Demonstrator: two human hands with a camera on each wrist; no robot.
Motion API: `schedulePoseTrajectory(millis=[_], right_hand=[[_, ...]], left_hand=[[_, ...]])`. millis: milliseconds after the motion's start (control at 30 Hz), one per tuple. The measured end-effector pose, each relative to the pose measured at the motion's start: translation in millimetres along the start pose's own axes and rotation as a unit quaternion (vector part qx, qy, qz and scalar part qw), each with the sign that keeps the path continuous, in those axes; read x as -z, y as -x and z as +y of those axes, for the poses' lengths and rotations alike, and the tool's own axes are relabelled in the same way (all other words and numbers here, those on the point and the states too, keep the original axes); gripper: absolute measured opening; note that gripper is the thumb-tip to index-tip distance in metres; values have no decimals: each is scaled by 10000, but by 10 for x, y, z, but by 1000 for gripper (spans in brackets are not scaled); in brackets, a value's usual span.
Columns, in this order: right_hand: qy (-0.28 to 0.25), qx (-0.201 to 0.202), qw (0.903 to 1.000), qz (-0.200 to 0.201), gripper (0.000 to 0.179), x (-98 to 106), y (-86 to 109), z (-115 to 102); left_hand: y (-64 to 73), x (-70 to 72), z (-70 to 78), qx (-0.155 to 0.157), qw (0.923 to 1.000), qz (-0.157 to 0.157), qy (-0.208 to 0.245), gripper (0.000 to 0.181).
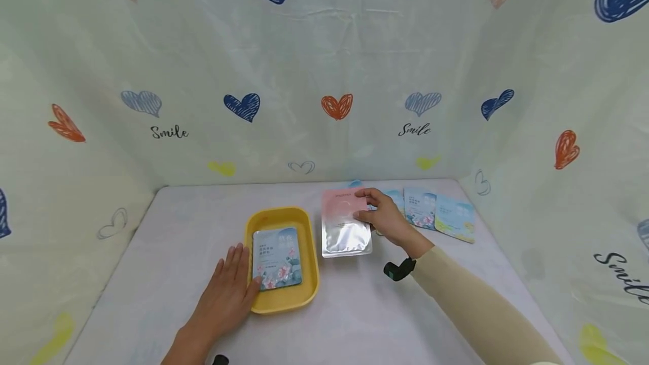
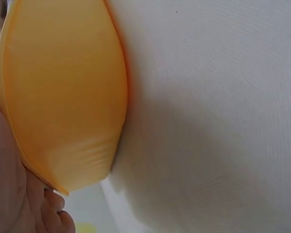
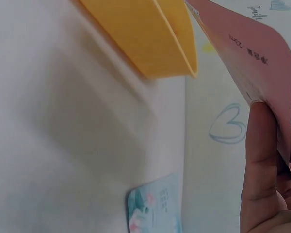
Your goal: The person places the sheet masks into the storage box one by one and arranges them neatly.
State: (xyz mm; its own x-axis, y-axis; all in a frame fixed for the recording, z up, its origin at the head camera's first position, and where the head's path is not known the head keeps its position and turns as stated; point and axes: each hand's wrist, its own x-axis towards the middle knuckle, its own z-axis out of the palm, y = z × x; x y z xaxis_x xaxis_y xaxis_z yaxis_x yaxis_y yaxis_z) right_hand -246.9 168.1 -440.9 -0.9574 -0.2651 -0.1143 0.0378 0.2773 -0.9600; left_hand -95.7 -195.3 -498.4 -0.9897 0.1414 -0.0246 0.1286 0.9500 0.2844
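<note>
My right hand [image 1: 387, 219] pinches a pink and silver sachet [image 1: 347, 238] by its right edge, raised over the table beside the yellow tray [image 1: 311, 241]. In the right wrist view, the pink sachet [image 3: 262, 53] is held with the thumb on one face and fingers behind. My left hand [image 1: 226, 292] lies with straight fingers along the tray's left side, thumb over its rim. Inside the tray lies a blue sachet [image 1: 276, 252] printed with pink flowers. The left wrist view shows the tray's outer wall [image 2: 63, 87] close against the palm.
At the back right of the white table [image 1: 187, 241], several sachets lie in a row, among them a blue floral one [image 1: 419, 207] and a blue and yellow one [image 1: 456, 219]. Some are partly hidden behind my right hand. A heart-printed cloth [image 1: 284, 145] rises behind the table.
</note>
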Motion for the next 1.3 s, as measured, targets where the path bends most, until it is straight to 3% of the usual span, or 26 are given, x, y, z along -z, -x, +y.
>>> schedulePoseTrajectory(millis=[267,700,1000,1300], right_hand=[[-122,140,9997,-173,49,-220,-33,-60],[-213,260,9983,-466,45,-715,-140,-122],[114,214,9977,-634,43,-1060,-188,-121],[497,177,9972,-525,39,-1317,-178,-125]], left_hand=[[-25,14,68,97,9993,88,-341,79],[-7,20,86,34,9987,304,-411,77],[22,12,68,30,9985,360,-418,76],[32,-4,45,-97,9988,373,-298,75]])
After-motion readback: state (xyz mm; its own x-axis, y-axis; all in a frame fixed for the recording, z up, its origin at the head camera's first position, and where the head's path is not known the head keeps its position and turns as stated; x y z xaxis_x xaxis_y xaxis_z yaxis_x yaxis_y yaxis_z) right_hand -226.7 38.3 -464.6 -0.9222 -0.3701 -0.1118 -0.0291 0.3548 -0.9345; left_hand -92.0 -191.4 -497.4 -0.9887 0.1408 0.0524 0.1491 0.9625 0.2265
